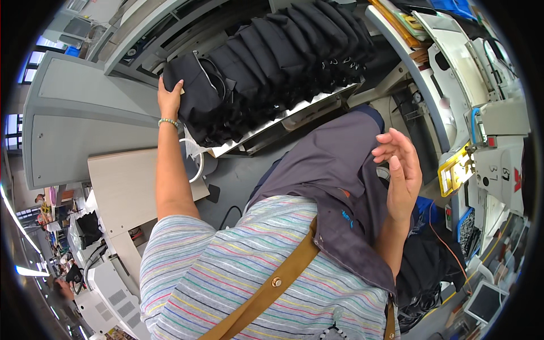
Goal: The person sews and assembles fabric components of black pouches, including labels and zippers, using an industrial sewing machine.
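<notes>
My left hand [170, 101] is at the left end of a long row of black bags [283, 48]. Its thumb and fingers straddle the corner of the end bag [192, 85], which has a zip and a dark loop on its upper side. The bags are packed tightly against each other, their straps and metal rings hanging along the near side. Raised at the right, in front of my dark apron, my right hand [403, 170] is open, with loosely bent fingers and nothing in it.
The row rests on a white-edged shelf or trolley [255, 135]. A grey cabinet panel [85, 133] and a beige board [127, 190] stand at the left. Sewing-type machinery [498, 158] is at the right, with a heap of black pieces [425, 269] below it.
</notes>
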Motion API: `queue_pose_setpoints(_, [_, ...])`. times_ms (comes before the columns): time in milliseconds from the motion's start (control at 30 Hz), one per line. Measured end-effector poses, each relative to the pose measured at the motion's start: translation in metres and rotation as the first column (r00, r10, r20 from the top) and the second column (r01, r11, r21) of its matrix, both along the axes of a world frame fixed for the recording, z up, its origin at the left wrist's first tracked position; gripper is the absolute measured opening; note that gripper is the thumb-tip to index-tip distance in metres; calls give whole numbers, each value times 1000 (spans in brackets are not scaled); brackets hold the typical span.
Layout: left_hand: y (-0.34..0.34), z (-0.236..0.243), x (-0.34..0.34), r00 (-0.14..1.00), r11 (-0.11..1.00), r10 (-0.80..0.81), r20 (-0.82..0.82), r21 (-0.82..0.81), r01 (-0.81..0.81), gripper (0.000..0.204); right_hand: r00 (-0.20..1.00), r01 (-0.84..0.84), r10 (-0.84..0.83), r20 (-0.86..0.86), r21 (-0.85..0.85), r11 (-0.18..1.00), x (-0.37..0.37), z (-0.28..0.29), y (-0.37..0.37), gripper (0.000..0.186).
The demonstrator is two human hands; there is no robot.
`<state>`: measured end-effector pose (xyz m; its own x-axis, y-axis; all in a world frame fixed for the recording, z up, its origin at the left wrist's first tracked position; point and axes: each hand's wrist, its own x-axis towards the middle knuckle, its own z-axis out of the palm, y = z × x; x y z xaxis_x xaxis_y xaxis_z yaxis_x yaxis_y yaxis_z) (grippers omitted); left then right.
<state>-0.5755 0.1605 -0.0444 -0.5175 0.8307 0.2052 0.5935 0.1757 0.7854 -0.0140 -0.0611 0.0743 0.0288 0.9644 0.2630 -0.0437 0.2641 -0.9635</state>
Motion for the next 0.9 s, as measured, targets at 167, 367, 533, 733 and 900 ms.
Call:
queue_pose_setpoints(167, [4, 9, 5, 921, 970, -190, 339, -79, 229, 86, 1000, -23, 22, 23, 32, 999, 1, 10, -8, 39])
queue_pose_setpoints(367, [-8, 0, 0, 836, 937, -65, -545, -320, -137, 78, 986, -50, -3, 168, 311, 949, -9, 50, -19, 28])
queue_pose_setpoints(533, [8, 50, 60, 497, 1000, 3, -868, 6, 4, 66, 970, 240, -80, -229, 856, 458, 13, 88, -76, 27])
queue_pose_setpoints(733, [7, -26, 69, 399, 900, -297, -868, -394, -187, 70, 776, 109, -630, -32, 990, 84, 9, 123, -115, 46])
queue_pose_setpoints(900, [6, -59, 70, 410, 902, -285, -867, -387, -192, 70, 639, 366, -586, -499, 867, -339, -26, 137, -59, 52])
